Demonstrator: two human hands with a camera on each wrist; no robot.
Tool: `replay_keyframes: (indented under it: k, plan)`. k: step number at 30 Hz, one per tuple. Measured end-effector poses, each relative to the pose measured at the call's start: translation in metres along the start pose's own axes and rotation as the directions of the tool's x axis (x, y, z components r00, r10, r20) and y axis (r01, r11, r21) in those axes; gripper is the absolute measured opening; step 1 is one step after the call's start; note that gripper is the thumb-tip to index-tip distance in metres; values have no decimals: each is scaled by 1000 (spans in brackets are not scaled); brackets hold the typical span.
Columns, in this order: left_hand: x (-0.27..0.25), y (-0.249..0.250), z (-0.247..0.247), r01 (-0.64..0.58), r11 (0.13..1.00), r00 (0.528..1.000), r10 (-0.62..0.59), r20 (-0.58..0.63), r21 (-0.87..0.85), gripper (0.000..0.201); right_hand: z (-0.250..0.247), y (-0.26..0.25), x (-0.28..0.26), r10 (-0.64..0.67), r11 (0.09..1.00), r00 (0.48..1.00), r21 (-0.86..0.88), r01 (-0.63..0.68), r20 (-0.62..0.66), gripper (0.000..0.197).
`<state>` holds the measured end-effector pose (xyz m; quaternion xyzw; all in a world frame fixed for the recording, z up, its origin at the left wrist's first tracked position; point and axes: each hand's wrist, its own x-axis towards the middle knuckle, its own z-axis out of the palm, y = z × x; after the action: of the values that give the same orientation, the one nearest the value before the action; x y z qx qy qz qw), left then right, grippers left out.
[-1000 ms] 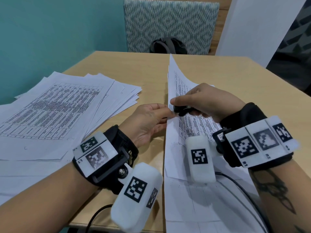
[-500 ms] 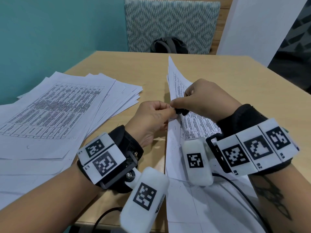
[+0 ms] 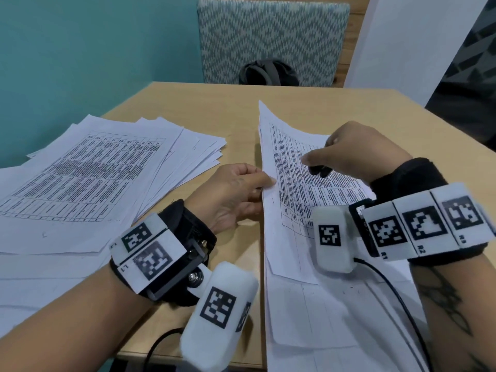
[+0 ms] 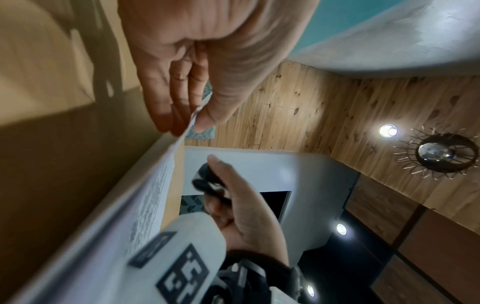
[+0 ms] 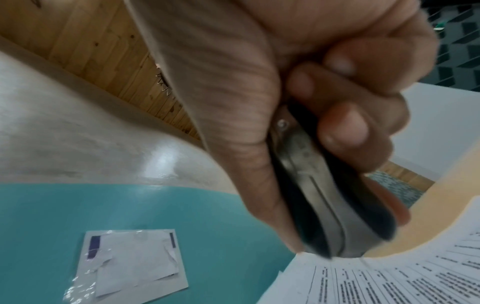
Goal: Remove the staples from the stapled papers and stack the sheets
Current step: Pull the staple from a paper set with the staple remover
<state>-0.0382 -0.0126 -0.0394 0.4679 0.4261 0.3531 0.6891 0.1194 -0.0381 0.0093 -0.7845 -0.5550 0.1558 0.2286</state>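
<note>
A printed sheet set point(image 3: 300, 183) lies right of centre on the wooden table point(image 3: 236, 116), its left edge lifted. My left hand point(image 3: 241, 189) pinches that edge between thumb and fingers; in the left wrist view my left hand point(image 4: 187, 115) nips the paper's corner point(image 4: 193, 118). My right hand point(image 3: 349, 154) hovers over the page, gripping a black staple remover point(image 3: 319, 170). The right wrist view shows the staple remover point(image 5: 324, 205) squeezed together, its tip just above the printed sheet point(image 5: 389, 283). No staple is visible.
A fanned stack of loose printed sheets point(image 3: 88, 178) covers the table's left side. More blank sheets point(image 3: 322, 318) lie under the held set near the front edge. A patterned chair point(image 3: 271, 41) with a dark bag point(image 3: 268, 73) stands behind the table. A teal wall point(image 3: 94, 49) is to the left.
My right hand with the staple remover has pulled away to the right from the paper's left edge where it met my left fingers. My left hand keeps its pinch on the edge.
</note>
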Motion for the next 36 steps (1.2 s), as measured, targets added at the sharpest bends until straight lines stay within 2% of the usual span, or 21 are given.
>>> replay_keyframes:
  k: [3,5,8,10,12,15,18,21,26,30,36]
  plan:
    - [-3,1,-5,46,998,997,-47,61,31,13,-1,2,-2,34,999,999,-14,-34,31,34]
    - [-4,1,-9,51,996,995,-58,87,73,16,-2,2,-3,62,997,998,-40,-61,22,45]
    - [-4,2,-12,67,987,990,-85,114,148,21,-2,3,-2,68,997,998,-47,-68,-1,50]
    - [-5,2,-13,72,981,985,-98,144,178,23,-1,4,-2,42,999,999,-4,-42,-14,49]
    - [-7,2,-14,63,978,979,-98,176,198,25,-2,4,-3,-6,994,1000,111,6,-5,43]
    - [-10,4,-15,47,980,977,-85,196,194,25,0,-2,-7,-83,955,988,293,41,133,36]
    - [-11,5,-15,43,979,982,-77,171,198,20,5,-9,-10,-120,961,938,277,26,326,37]
    - [-11,5,-15,55,976,985,-87,147,211,16,9,-14,-14,-142,970,904,238,46,404,37]
    - [-7,5,-16,79,985,991,-94,95,151,13,14,-16,-16,-147,975,896,213,60,420,40]
    - [-6,6,-17,77,991,995,-84,58,113,19,13,-15,-16,-150,976,904,207,70,401,39]
    - [-7,6,-17,71,993,995,-77,59,92,21,16,-12,-15,-167,973,913,210,92,372,39]
